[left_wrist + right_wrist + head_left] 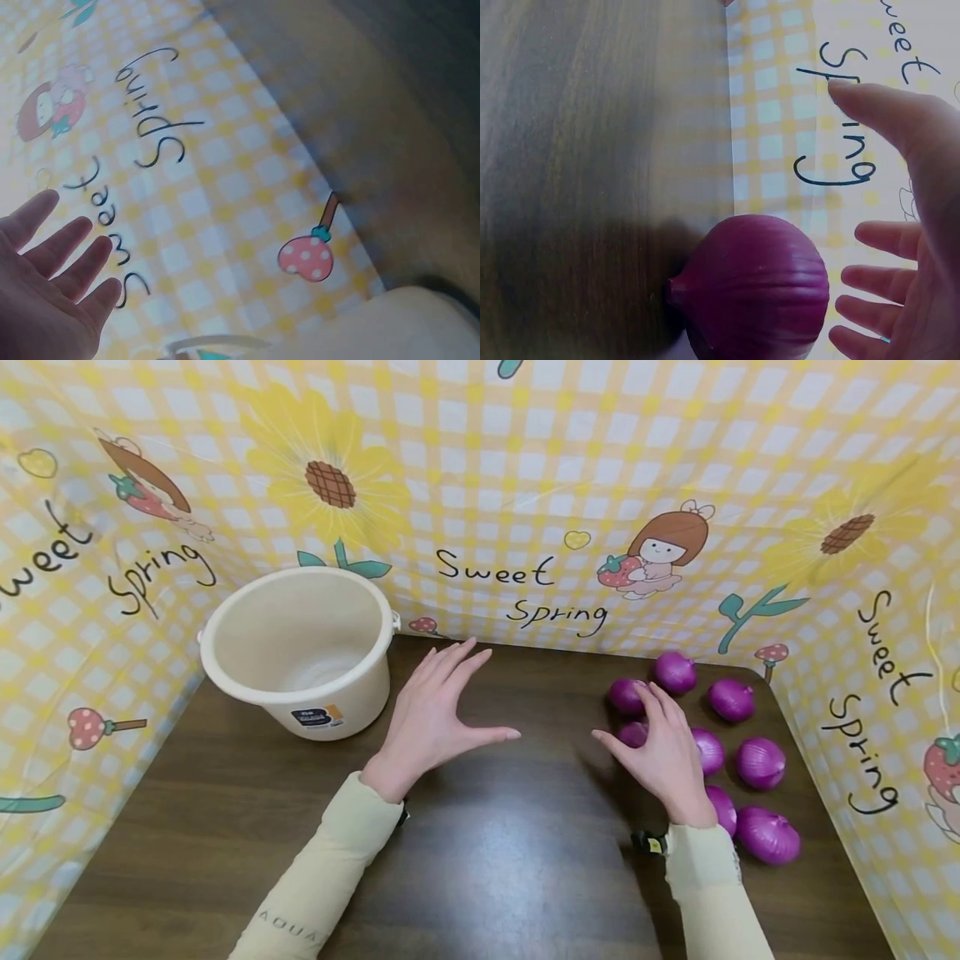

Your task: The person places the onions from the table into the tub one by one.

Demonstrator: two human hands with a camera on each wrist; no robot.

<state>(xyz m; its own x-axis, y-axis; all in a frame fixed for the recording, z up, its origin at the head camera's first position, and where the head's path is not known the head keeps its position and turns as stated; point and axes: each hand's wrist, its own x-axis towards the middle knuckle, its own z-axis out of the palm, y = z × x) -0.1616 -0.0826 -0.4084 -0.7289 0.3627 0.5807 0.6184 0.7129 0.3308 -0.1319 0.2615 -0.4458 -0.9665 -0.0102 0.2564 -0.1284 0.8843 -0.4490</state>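
My left hand [431, 714] hovers over the table just right of a cream bucket [352, 710], thumb spread wide from the fingers and nothing in it. Its fingers look straight in the left wrist view, where part of the bucket [360, 330] shows at the bottom. Above the left side of a group of purple onions [761, 764] is my right hand [663, 756], also holding nothing, thumb apart from the fingers. It partly covers some onions in the head view. One onion [757, 289] appears large beside the right fingers in the right wrist view, with a gap between.
The dark wooden table [487, 868] has yellow-and-white checked cloth [480, 493] standing behind it and along both sides. The bucket is near the back left corner. The onions lie spread at the right, close to the right cloth wall.
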